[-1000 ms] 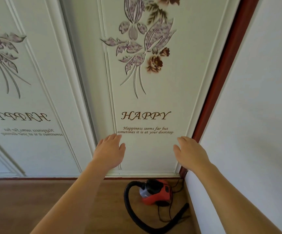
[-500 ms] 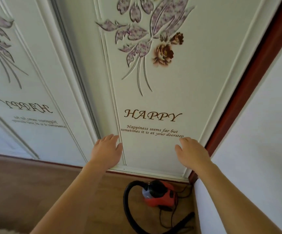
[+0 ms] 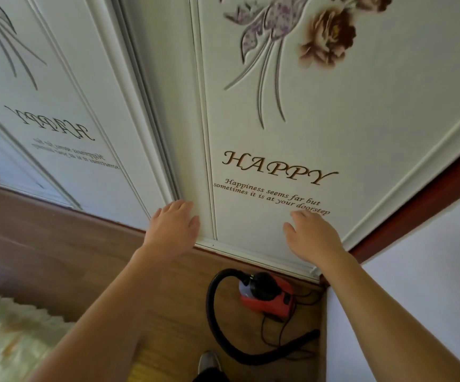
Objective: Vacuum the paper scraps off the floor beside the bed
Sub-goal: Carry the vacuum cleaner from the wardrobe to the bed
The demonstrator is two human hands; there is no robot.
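Both hands reach out in front and hold nothing. The left hand (image 3: pixel 172 230) has straight fingers, close together. The right hand (image 3: pixel 312 238) has loose fingers, a little apart. Both are seen against the bottom of a white door (image 3: pixel 347 128) with brown flowers and the word HAPPY on it. I cannot tell if they touch the door. Below the hands, nearer the right one, a small red vacuum (image 3: pixel 268 297) sits on the brown wood floor (image 3: pixel 58 244). It is in the corner where the door meets a white wall (image 3: pixel 416 293). Its black hose (image 3: pixel 214 321) loops out to the left, then curls back along the floor toward the wall. A thin black cord (image 3: pixel 263 326) lies just beside the vacuum. A gray shoe tip (image 3: pixel 209 361) shows at the bottom. A pale fluffy cover (image 3: pixel 8 334) lies at the far left.
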